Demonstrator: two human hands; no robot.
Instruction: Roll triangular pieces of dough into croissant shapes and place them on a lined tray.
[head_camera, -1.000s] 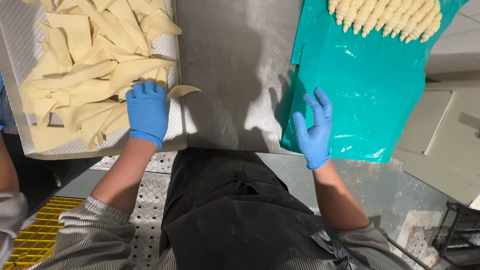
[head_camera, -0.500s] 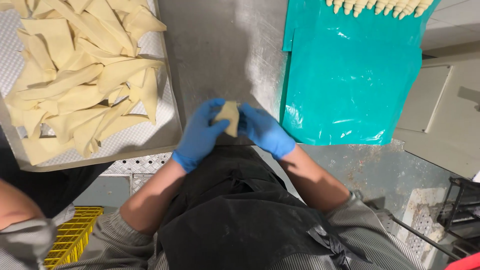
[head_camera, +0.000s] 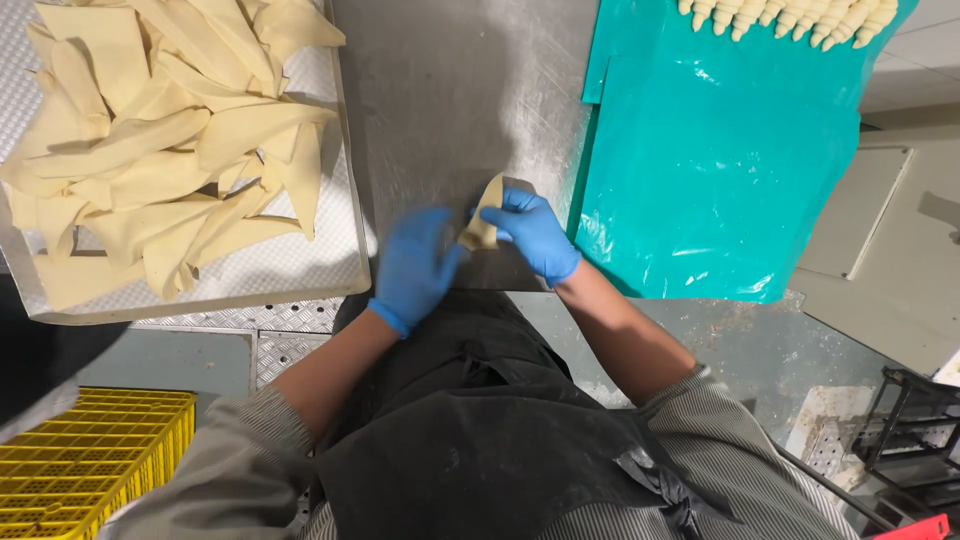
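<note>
Both gloved hands meet over the steel table; the right hand pinches a dough piece; the left hand, blurred, touches it, grip unclear. A tray of dough triangles lies left.

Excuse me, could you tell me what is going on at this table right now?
A person in blue gloves is working one dough piece over a steel table. The right hand holds it and the left hand, blurred, is at its side. To the left, a tray holds a heap of dough triangles. To the right lies a teal sheet with rolled pieces along its far edge.
</note>
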